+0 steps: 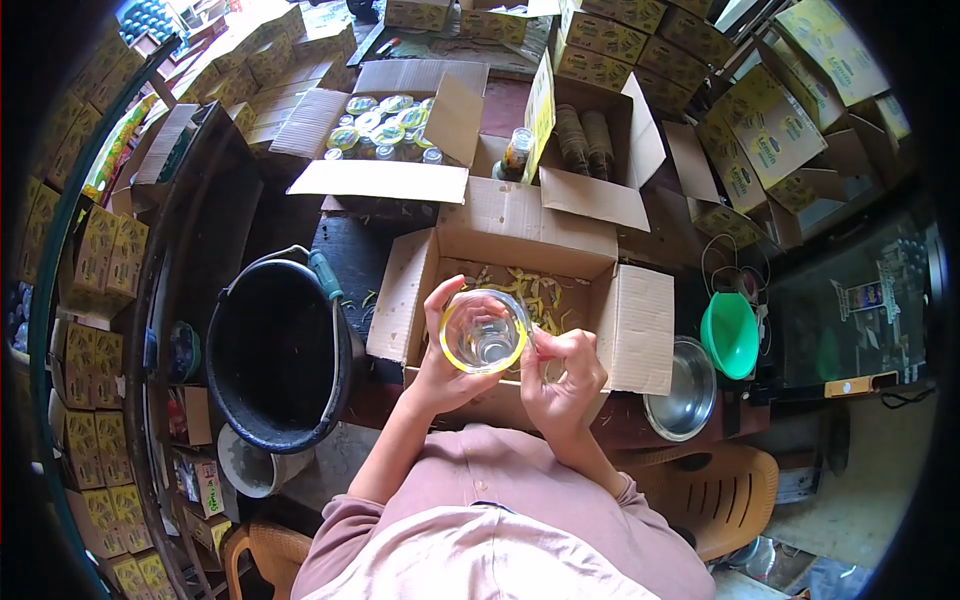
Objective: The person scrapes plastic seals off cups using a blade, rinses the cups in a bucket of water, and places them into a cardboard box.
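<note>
My left hand is wrapped round a clear plastic cup whose mouth, edged with a yellow ring, faces me. At the right edge of that rim, my right hand is closed, thumb and finger pinched against the cup. Whether a loose bit of the yellow edging sits between those fingers is too small to tell. Both hands are above an open cardboard box. Inside it, partly hidden by the cup and hands, lie yellow-green strips.
Behind stand a box of lidded cups and another with brown stacked cups, beside a single filled cup. A black bucket is at left. At right are a steel bowl and a green basin.
</note>
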### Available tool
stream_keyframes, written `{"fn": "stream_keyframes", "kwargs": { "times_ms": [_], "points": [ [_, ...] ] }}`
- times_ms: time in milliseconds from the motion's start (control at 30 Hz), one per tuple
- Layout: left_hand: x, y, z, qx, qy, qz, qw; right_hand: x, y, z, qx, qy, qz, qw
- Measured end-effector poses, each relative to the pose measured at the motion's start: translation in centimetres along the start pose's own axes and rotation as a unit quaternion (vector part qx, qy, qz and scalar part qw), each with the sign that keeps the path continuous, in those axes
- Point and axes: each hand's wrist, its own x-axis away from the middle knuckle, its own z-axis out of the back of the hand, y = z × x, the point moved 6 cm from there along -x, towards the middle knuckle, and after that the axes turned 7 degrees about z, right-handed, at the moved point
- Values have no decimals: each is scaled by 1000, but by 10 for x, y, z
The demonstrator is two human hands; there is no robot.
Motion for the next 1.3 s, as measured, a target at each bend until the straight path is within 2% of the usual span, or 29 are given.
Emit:
{"fn": "stream_keyframes", "kwargs": {
  "times_ms": [167,367,467,567,967,1167,1300],
  "points": [
    [2,4,-3,-24,-26,3,999,-4,-1,1,22,-7,7,1000],
    [3,7,-3,-29,-34,20,999,0,23,-1,-122,-13,-91,988],
    [2,4,-2,-8,-34,20,999,3,21,1,-152,6,-131,980],
    [0,6,-1,25,-9,19,999,7,16,4,-108,3,-99,989],
    [2,8,-2,-35,-51,18,998,-1,-1,5,-7,-9,18,1000],
    [1,7,-1,13,-53,27,998,2,20,0,-134,-15,-97,986],
    [-1,10,1,31,-45,21,998,4,12,4,-119,2,-82,990]
  ]
}}
